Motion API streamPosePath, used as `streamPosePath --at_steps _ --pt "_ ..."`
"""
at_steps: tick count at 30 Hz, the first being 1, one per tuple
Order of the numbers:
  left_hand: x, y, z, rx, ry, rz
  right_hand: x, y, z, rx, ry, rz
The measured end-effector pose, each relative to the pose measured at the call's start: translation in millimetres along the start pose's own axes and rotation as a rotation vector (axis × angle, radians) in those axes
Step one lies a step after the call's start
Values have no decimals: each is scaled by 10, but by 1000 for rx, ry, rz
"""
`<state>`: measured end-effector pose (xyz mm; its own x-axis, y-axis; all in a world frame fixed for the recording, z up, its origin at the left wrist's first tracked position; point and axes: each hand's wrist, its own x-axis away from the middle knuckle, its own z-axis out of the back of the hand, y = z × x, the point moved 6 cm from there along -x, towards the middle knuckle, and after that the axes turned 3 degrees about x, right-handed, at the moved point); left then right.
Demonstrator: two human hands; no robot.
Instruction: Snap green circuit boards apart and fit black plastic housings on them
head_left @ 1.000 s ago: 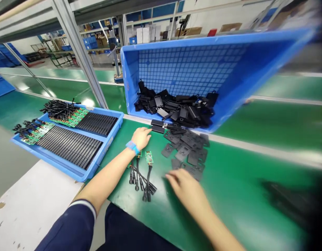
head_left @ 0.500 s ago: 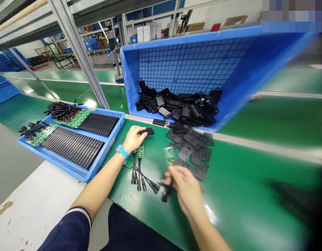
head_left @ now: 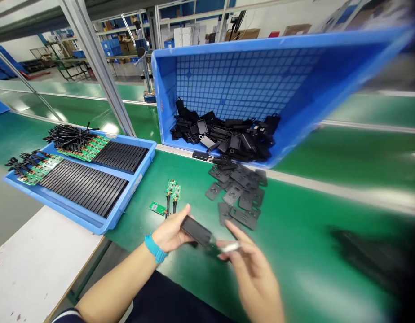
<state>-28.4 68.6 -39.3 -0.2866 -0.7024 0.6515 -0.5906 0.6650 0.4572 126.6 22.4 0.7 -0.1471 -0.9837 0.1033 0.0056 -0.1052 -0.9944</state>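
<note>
My left hand (head_left: 169,232), with a blue band at the wrist, is closed around a black plastic case (head_left: 196,231) tilted above the bench. To its right, my right hand (head_left: 256,273) pinches a circuit board (head_left: 212,248) at the end of the case. Motion smears the board, and a whitish patch shows between the fingers. I cannot tell how far the board is inside the case. Several green circuit boards (head_left: 157,207) with black cables lie just beyond my left hand, which partly hides the cables. Flat black cover plates (head_left: 243,217) lie beyond my right hand.
A large blue bin (head_left: 224,49) tipped on its side holds many black cases (head_left: 224,134). At left, a blue tray (head_left: 140,172) carries rows of black cases and cabled boards. A metal post (head_left: 99,67) rises behind the tray. A dark blurred object (head_left: 365,255) lies at right.
My left hand has brought the black case down and right, towards me. My right hand has moved the circuit board to the case's end. The view has shifted slightly.
</note>
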Motion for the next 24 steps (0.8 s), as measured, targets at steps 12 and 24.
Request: streamPosePath --at_steps 12,24 --pt "129 -173 -408 313 -278 -22 82 -5 -20 151 46 0" --pt "243 -124 -506 197 -331 -105 35 71 9 234 8 -207"
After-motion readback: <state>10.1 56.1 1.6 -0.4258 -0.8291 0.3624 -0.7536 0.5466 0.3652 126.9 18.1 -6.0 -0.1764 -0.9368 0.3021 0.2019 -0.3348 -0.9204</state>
